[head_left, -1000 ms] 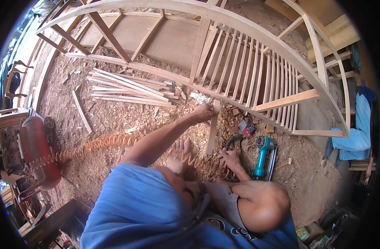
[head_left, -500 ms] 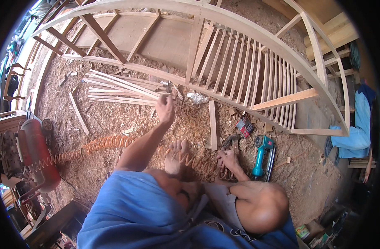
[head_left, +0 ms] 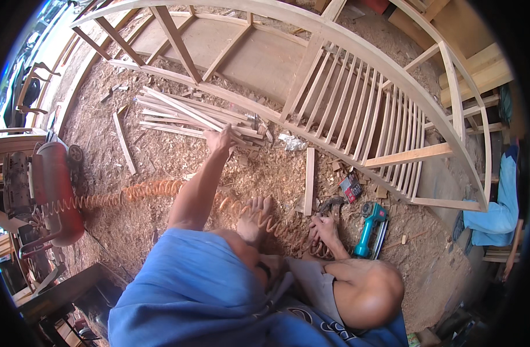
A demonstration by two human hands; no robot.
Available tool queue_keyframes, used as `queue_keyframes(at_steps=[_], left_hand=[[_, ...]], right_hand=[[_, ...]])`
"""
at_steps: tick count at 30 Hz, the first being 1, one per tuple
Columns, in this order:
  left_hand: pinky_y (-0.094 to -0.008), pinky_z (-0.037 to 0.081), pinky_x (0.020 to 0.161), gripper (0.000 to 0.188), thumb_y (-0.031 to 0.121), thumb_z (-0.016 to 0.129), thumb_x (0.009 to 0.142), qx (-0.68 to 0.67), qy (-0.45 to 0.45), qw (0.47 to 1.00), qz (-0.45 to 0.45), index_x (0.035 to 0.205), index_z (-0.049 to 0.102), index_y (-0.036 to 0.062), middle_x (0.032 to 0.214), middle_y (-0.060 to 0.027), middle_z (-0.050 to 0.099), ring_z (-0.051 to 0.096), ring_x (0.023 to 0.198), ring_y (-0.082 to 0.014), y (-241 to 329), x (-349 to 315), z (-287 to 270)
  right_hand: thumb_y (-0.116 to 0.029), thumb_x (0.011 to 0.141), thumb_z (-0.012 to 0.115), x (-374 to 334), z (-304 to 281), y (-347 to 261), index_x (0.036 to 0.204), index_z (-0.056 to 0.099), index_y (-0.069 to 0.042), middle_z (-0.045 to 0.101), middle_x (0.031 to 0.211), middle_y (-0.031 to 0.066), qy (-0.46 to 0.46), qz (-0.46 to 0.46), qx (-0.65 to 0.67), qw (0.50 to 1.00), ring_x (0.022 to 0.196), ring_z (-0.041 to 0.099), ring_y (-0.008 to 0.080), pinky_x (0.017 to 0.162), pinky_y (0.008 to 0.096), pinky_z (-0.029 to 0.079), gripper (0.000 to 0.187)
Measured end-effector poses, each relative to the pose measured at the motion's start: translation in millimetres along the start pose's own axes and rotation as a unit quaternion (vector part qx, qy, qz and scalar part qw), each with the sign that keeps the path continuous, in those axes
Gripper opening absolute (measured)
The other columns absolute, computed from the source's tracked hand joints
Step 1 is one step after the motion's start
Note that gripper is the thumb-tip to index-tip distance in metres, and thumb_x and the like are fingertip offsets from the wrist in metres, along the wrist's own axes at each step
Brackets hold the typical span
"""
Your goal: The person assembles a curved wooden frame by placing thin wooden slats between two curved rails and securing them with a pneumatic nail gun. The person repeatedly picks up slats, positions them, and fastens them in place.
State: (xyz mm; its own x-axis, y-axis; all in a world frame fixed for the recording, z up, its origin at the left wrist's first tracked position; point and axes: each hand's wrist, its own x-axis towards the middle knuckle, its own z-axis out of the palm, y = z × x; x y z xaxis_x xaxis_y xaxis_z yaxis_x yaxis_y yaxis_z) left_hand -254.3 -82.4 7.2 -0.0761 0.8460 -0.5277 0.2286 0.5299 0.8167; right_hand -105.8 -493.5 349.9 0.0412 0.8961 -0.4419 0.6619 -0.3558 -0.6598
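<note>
A pile of thin pale wooden slats lies on the shavings at left of centre. My left hand reaches out to its right end, fingers closed around the end of a top slat. Nearer to me, my right hand is low by my foot with its fingers curled; what they hold, if anything, is hidden. Just beyond it sits a dark tool, its kind unclear. A teal nail gun lies to the right of this hand. One loose wooden strip lies in front of it.
A large curved wooden frame with a row of slats spans the far side. An orange coiled air hose runs from a red compressor past my bare foot. A red-and-black package lies near the nail gun.
My left hand has come down onto the slat ends and closed on one. My right hand stays in nearly the same place. The whole view has shifted slightly.
</note>
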Motion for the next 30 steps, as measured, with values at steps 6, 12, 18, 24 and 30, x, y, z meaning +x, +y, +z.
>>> queue_keyframes(at_steps=[6,12,18,24,30], left_hand=[[-0.0345,0.059,0.075,0.040,0.024,0.072,0.097,-0.228,-0.031,0.966,-0.114,0.123,0.050,0.0034,0.105,-0.0096,0.063,0.063,0.092,-0.0183,1.4,-31.6,-27.9],[-0.0338,0.057,0.080,0.024,0.021,0.064,0.102,-0.218,-0.101,0.966,0.097,0.119,0.057,0.0048,0.103,-0.0096,0.070,0.066,0.092,-0.0168,38.8,-121.8,-31.1],[-0.0328,0.058,0.081,0.015,0.016,0.058,0.105,-0.121,-0.245,0.932,0.238,0.114,0.060,0.0032,0.097,-0.0096,0.071,0.069,0.088,-0.0157,20.1,-175.8,-30.0],[-0.0315,0.057,0.080,0.015,0.012,0.062,0.102,0.091,-0.363,0.913,0.163,0.112,0.060,0.0016,0.095,-0.0092,0.072,0.070,0.088,-0.0166,-47.7,-179.1,-64.2],[-0.0314,0.057,0.069,0.018,0.015,0.057,0.103,0.236,-0.410,0.869,0.145,0.110,0.062,-0.0008,0.091,-0.0088,0.071,0.068,0.078,-0.0133,-51.4,-193.3,-72.3]], right_hand=[[-0.017,0.084,0.062,1.8,2.0,5.7,0.104,0.071,-0.011,0.071,0.098,0.0131,-0.014,-0.001,0.004,1.000,0.090,0.070,0.0319,0.078,0.0376,0.056,0.023],[-0.017,0.084,0.062,-0.8,1.1,12.9,0.106,0.070,-0.011,0.070,0.100,0.0130,-0.024,0.010,0.005,1.000,0.092,0.069,0.0318,0.080,0.0374,0.056,0.024],[-0.017,0.084,0.062,-8.7,4.5,20.0,0.107,0.069,-0.011,0.070,0.102,0.0129,-0.031,0.014,0.005,0.999,0.094,0.069,0.0317,0.081,0.0371,0.055,0.025],[-0.017,0.085,0.061,-9.3,1.3,18.0,0.109,0.068,-0.011,0.069,0.103,0.0127,-0.051,0.024,0.002,0.998,0.096,0.068,0.0316,0.082,0.0369,0.055,0.026],[-0.018,0.085,0.061,-12.1,-7.6,7.5,0.111,0.067,-0.011,0.068,0.105,0.0126,-0.084,0.048,-0.024,0.995,0.098,0.068,0.0315,0.084,0.0366,0.055,0.027]])
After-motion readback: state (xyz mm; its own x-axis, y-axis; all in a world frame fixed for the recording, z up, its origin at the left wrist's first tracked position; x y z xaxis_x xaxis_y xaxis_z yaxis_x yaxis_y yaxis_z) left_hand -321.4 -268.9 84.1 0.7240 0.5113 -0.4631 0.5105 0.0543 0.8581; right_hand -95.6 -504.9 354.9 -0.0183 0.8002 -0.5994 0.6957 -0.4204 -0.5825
